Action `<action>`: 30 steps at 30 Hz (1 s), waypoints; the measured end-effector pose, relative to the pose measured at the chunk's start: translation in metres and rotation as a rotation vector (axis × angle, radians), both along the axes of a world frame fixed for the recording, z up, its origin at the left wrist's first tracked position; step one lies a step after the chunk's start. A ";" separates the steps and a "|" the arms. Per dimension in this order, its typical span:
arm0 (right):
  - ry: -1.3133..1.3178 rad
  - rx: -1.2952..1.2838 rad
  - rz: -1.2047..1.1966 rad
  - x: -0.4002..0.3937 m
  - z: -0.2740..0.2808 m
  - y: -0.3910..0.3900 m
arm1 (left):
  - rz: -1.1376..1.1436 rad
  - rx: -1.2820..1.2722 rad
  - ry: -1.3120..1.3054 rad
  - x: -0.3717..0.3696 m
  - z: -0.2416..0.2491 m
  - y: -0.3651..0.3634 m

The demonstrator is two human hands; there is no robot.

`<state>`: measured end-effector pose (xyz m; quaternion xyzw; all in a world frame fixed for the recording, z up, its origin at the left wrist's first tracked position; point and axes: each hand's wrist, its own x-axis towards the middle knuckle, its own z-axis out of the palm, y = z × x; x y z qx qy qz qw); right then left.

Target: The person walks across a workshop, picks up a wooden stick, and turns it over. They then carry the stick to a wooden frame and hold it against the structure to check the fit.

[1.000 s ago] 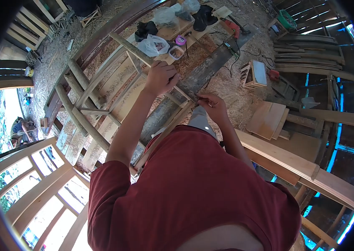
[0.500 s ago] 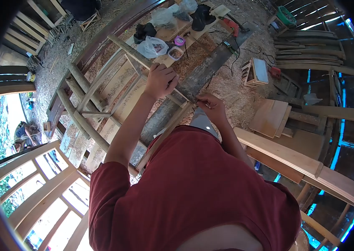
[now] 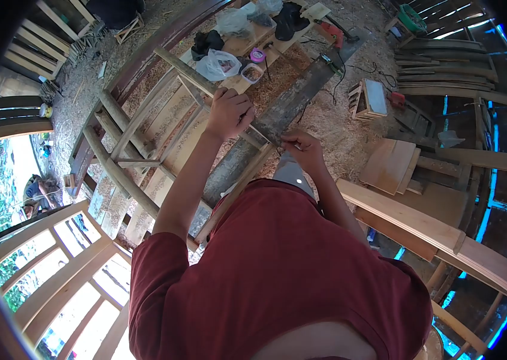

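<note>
A wooden chair-like frame (image 3: 184,67) lies on its side across the bench, its slats and rails reaching left. My left hand (image 3: 230,114) is closed round the near end of its upper rail. By the corner where that rail meets another wooden piece (image 3: 247,174), my right hand (image 3: 302,149) is pinched; whatever is between its fingertips is too small to make out. Beneath the frame runs a worn grey beam (image 3: 289,99).
Beyond my hands are plastic bags (image 3: 217,65), a pink tape measure (image 3: 257,55), a small tub (image 3: 251,73) and a red power tool (image 3: 332,33). Long planks (image 3: 403,219) extend on the right. A person (image 3: 38,193) crouches far left.
The view has shifted very slightly. Both hands keep nearly the same place and grip at the frame.
</note>
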<state>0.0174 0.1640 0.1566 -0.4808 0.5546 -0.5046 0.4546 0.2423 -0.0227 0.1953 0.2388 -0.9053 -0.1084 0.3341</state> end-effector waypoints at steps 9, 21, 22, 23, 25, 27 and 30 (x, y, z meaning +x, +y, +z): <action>-0.082 0.009 -0.015 -0.006 -0.013 -0.007 | 0.012 0.009 0.002 0.000 -0.002 -0.002; -0.008 0.061 0.005 0.003 0.013 0.000 | 0.027 0.017 0.042 -0.002 -0.003 0.000; 0.008 0.038 -0.005 0.008 0.016 0.001 | 0.030 0.022 0.054 -0.003 -0.004 0.000; 0.025 0.016 -0.016 0.013 0.018 0.001 | 0.029 0.021 0.041 -0.003 -0.004 0.000; 0.048 -0.004 -0.057 0.020 0.016 0.001 | 0.026 0.017 0.014 -0.001 -0.006 -0.002; 0.059 0.002 -0.116 0.024 0.009 0.003 | 0.026 0.017 0.006 -0.002 -0.005 -0.001; 0.058 0.038 -0.113 0.022 0.007 0.003 | 0.024 0.021 -0.010 -0.002 -0.005 -0.003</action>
